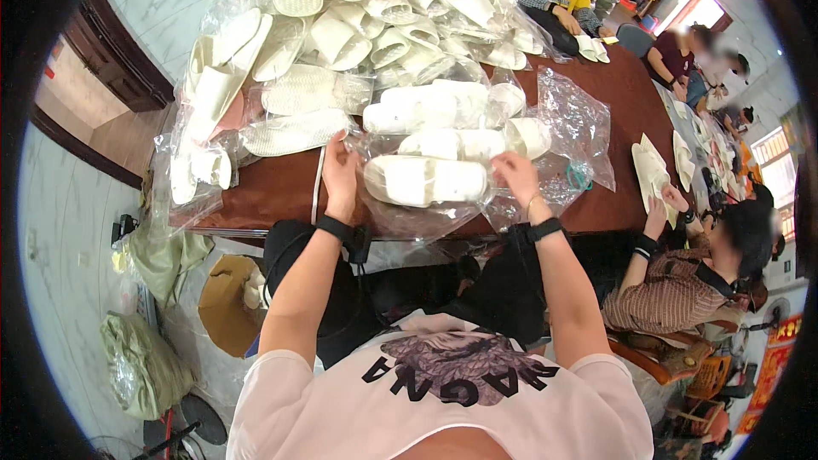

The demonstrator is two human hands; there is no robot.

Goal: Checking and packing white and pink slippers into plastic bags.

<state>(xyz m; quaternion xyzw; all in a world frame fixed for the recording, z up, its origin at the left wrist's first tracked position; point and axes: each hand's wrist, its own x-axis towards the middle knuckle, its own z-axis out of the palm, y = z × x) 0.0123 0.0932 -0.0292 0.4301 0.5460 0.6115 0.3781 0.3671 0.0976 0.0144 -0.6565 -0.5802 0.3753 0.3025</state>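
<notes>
- Left hand (342, 172): open, fingers loosely bent, just beside the left end of the front white slippers (426, 182).
- Right hand (517, 177): fingers curled at those slippers' right end; cannot tell whether it grips.
- Front white slippers: between both hands, on clear plastic (417, 223).
- Textured slipper (294, 133): just left of the left hand.
- Slipper heap (383, 25): beyond both hands.

A pale, veined wall (60, 204) is rising at left beside a dark wooden door (119, 44). A brown-covered desk (629, 89) is filling the middle; at right, daylight is glaring through a window (775, 149) and a wooden chair (660, 358) is standing.
</notes>
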